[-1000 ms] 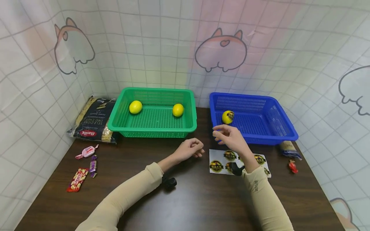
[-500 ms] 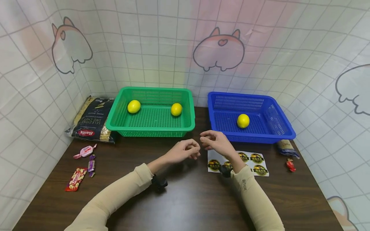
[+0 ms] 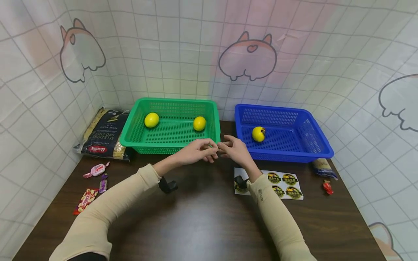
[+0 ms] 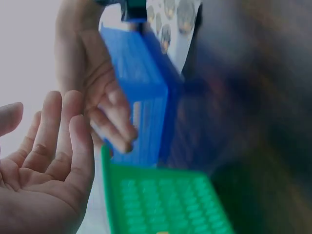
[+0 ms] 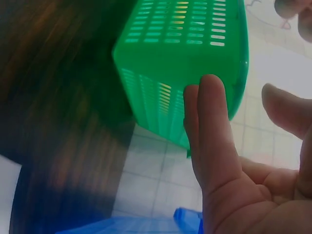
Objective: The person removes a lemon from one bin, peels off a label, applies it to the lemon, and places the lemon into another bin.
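Note:
My left hand [image 3: 197, 150] hovers at the front right corner of the green basket [image 3: 169, 146], fingers loosely bent, nothing held. Close to its fingertips is my right hand [image 3: 236, 150], in the gap between the two baskets and likewise holding nothing. In the left wrist view the left palm [image 4: 48, 195] faces up with relaxed fingers; the right wrist view shows the right fingers [image 5: 214, 126] extended. Two yellow lemons [image 3: 151, 120] [image 3: 199, 124] lie apart in the green basket. Another lemon [image 3: 258, 134], with a dark label on its side, lies in the blue basket [image 3: 287, 156].
A sheet of round stickers [image 3: 284, 185] lies before the blue basket, partly under the right forearm. At left are a pasta bag [image 3: 107, 134] and several wrapped sweets [image 3: 97, 169]. A small packet [image 3: 323, 168] and red candy [image 3: 328, 187] sit at right.
Both hands have moved forward and left toward the green basket, their fingertips coming together. The lemon in the blue basket rolled right, then back left, its label turning out of sight and back.

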{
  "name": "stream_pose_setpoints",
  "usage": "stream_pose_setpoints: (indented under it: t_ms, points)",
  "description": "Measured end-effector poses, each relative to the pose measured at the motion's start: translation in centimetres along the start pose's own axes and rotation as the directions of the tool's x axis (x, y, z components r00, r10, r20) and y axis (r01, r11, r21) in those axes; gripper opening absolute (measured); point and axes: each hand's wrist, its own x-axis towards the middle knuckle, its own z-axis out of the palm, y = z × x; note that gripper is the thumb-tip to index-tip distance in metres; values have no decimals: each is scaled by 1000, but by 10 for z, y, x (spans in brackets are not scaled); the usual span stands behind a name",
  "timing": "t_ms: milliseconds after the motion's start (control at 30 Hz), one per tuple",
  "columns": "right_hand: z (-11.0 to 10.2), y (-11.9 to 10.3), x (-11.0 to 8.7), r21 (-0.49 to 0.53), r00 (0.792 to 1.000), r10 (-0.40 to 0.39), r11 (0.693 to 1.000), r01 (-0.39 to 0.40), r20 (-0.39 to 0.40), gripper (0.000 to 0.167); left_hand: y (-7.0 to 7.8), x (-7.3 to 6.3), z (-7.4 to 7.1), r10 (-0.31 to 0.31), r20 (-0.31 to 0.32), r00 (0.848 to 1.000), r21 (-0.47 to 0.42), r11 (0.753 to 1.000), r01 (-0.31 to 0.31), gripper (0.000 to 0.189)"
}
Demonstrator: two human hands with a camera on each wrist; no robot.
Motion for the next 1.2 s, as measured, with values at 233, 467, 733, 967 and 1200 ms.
stream_pose_setpoints:
  t_ms: [233,467,733,967,1200]
  points:
    - [8,-3,11,59,999,30,998,-28,-26,70,6,4,-32,-18,-45,999,46,999,20,32]
    - [12,1,20,91,998,7,996,0,-67,68,10,12,-68,-14,-101,995,66,998,21,34]
    - [16,5,23,168,996,40,985,-26,-81,67,13,23,-111,-2,-227,974,25,1000,8,38]
    - [12,6,23,192,996,28,981,-11,-85,66,9,46,-136,-84,-316,945,-83,995,61,37]
    - [12,5,23,209,996,18,978,1,-91,66,-4,68,-147,-165,-327,931,-83,986,145,40]
